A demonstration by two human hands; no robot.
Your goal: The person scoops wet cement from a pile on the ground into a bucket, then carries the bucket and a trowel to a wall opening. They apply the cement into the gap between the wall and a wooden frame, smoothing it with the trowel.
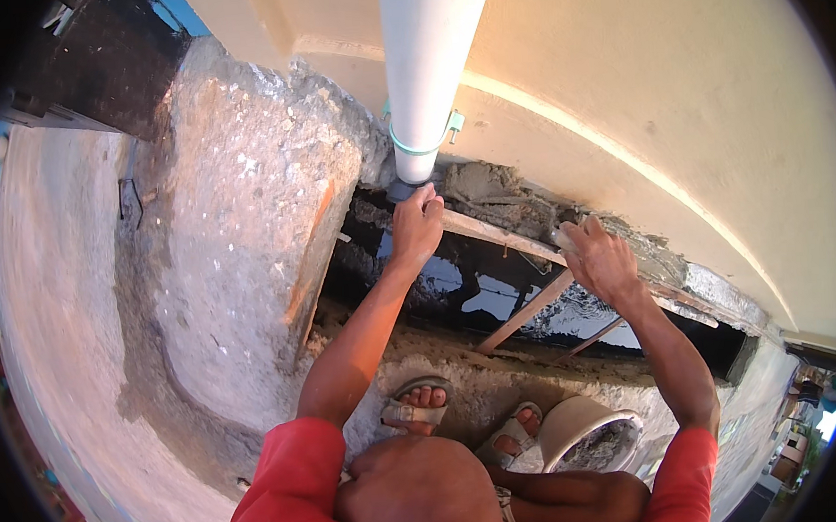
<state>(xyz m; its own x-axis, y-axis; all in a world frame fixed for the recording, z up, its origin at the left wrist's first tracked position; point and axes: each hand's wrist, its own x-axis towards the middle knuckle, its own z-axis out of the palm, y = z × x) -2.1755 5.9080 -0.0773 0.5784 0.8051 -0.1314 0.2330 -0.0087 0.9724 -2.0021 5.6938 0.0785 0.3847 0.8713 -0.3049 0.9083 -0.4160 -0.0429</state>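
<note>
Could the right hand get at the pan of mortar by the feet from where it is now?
Probably yes. The right hand rests on the wet mortar ledge, and the pan sits below that arm with nothing between them.

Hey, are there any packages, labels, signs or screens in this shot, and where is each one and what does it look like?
None of those shows: no package, label, sign or screen.
Nearest the hands are only a plain white pipe by the left hand, wet mortar near the right hand, and an unmarked pale pan.
</note>
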